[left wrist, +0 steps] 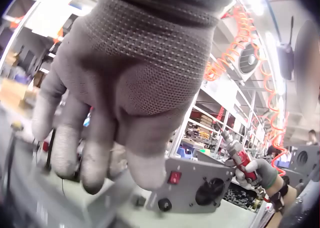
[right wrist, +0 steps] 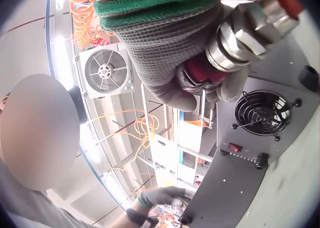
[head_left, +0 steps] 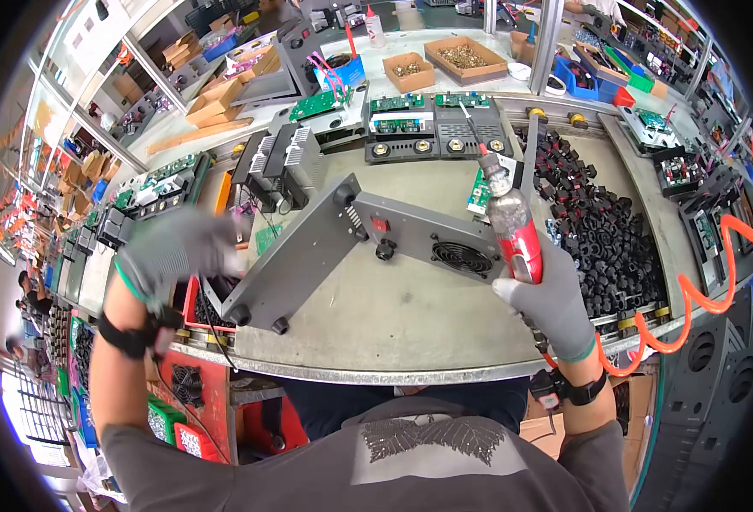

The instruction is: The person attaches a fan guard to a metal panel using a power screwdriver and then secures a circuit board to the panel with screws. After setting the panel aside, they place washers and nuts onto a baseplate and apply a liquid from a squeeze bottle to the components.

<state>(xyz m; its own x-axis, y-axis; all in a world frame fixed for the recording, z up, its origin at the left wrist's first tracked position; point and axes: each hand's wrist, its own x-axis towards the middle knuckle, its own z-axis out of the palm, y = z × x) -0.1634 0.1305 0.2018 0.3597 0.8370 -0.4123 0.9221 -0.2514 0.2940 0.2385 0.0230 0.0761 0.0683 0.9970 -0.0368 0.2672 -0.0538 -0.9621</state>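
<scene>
My gloved right hand (head_left: pixel 556 299) grips a red air screwdriver (head_left: pixel 523 243) with a metal collar and a thin bit pointing away. It is held close to the right end of a grey metal panel (head_left: pixel 411 226) carrying a fan grille, a red switch and a black knob. This panel meets a longer plain grey panel (head_left: pixel 295 256) with black feet at an angle on the table. Blurred in the head view, my gloved left hand (head_left: pixel 176 249) is above the left end of the plain panel. Its fingers (left wrist: pixel 95 160) hang extended in the left wrist view, holding nothing visible.
Black plastic parts (head_left: pixel 594 222) fill a tray on the right. Finned heat-sink units (head_left: pixel 278 162) stand at the left rear, and boards on grey panels (head_left: pixel 432 128) line the back. Cardboard boxes of brass parts (head_left: pixel 462 58) sit beyond. An orange coiled hose (head_left: pixel 692 299) hangs at right.
</scene>
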